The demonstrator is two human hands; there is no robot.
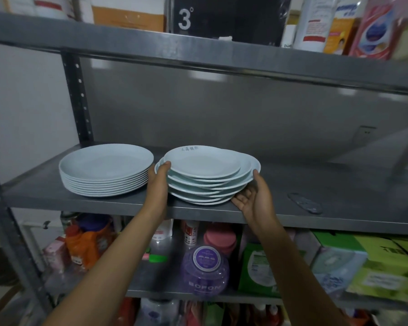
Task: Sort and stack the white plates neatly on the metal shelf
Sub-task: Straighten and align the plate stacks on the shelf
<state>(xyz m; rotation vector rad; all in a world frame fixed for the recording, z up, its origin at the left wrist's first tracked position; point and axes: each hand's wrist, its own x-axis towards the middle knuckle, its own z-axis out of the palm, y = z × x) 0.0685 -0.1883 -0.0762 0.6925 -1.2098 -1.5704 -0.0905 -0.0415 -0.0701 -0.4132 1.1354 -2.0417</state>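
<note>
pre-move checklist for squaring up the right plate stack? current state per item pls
1. Left hand on the uneven stack: ok, thumb on a rim at its left side.
2. Right hand on the stack: ok, thumb at the right rim, fingers by the base.
3. Plates aligned: not ok, rims are offset from each other.
4. Stack fully on the metal shelf: cannot tell, base sits close to the front edge.
5. Gap to the neat stack: ok, apart, the left hand between them.
6. Dark flat object on the shelf at right: ok, apart from the plates.
</note>
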